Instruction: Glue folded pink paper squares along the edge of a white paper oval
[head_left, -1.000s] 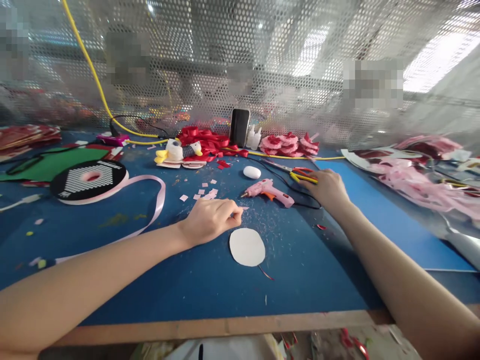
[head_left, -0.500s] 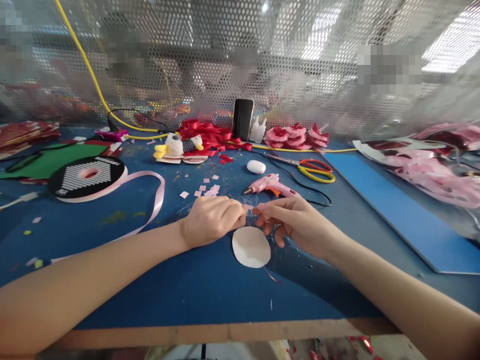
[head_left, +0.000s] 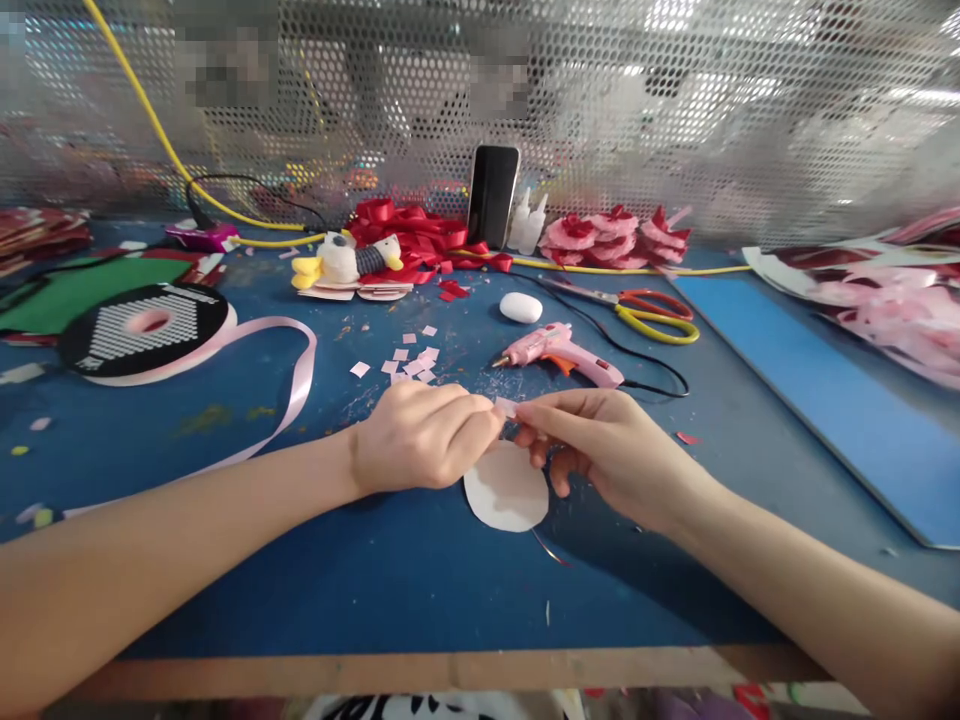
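Note:
Between my two hands is a small pale pink ribbon piece (head_left: 505, 406). My right hand (head_left: 600, 440) pinches its right end between thumb and forefinger, the other fingers loosely curled. My left hand (head_left: 427, 435) is closed, knuckles up, at the piece's left end; its fingertips are hidden. Just below the hands a white round disc (head_left: 507, 490) lies flat on the blue table. Several pink ribbon squares (head_left: 409, 365) are scattered beyond my left hand. A pink glue gun (head_left: 559, 352) lies on its side beyond my right hand, its nozzle pointing left.
A ribbon spool (head_left: 150, 330) with a loose pink tail lies left. Scissors (head_left: 652, 312), a white rounded object (head_left: 520, 307) and a blue board (head_left: 817, 400) lie right. At the back are a phone (head_left: 493, 195), red ribbon (head_left: 405, 235), pink-red ribbon flowers (head_left: 607, 240) and perforated metal (head_left: 585, 100).
My hands have come slightly closer together around the ribbon piece, which shows more plainly now. The camera view has shifted a little, and the disc has stayed on the table.

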